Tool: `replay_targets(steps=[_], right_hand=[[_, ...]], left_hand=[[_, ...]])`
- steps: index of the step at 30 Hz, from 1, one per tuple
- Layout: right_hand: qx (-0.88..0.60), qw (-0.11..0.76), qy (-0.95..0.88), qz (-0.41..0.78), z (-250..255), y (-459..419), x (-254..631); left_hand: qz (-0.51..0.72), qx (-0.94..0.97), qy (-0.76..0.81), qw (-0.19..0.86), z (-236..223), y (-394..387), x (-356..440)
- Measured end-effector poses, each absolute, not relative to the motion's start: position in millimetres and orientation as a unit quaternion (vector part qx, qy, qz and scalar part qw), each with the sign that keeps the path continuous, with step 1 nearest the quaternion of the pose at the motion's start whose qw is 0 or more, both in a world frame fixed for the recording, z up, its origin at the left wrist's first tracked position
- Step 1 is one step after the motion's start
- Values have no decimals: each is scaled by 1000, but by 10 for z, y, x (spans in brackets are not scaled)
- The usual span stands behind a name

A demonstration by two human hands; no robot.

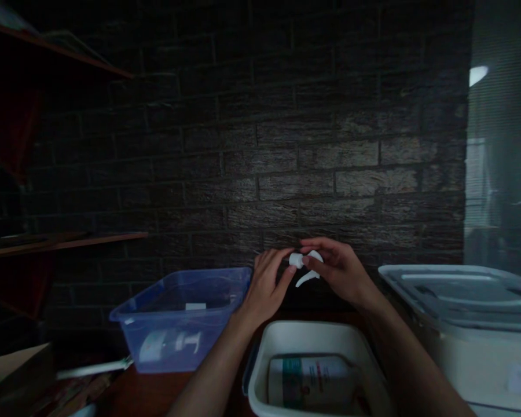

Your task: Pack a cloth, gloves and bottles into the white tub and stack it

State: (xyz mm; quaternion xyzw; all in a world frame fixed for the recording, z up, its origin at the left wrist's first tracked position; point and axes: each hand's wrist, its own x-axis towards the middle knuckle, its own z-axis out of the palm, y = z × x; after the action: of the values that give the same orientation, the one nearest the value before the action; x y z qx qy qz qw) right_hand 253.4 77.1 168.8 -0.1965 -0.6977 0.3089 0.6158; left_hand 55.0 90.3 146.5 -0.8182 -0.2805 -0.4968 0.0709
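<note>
White tub's rim (316, 324), open air, pump head (311, 274) in 2 hands (267, 284) (342, 273)

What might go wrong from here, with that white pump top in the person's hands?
The small pump top sits between the fingertips of the left hand and right hand, so it might slip and drop. The bottle lies on its side in the white tub; whether it is closed can't be seen, so it might leak.
</note>
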Motion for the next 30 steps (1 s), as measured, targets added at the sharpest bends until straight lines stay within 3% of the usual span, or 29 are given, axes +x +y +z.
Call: replay_targets(steps=[4,11,18,25,30], right_hand=[[-171,662,-647,338,1693,626,2491],[-159,652,-643,369,1615,410,2530],[-244,638,-686,251,1535,398,2519],[-248,619,-731,146,1477,387,2571],[-269,634,-701,188,1432,421,2533]], left_hand=[[-518,-810,-270,48,1514,837,568],[-548,-797,-247,60,1516,772,575],[-531,-792,-224,202,1510,684,531],[-519,-798,-208,225,1474,674,544],[-509,-794,-249,221,1493,674,521]])
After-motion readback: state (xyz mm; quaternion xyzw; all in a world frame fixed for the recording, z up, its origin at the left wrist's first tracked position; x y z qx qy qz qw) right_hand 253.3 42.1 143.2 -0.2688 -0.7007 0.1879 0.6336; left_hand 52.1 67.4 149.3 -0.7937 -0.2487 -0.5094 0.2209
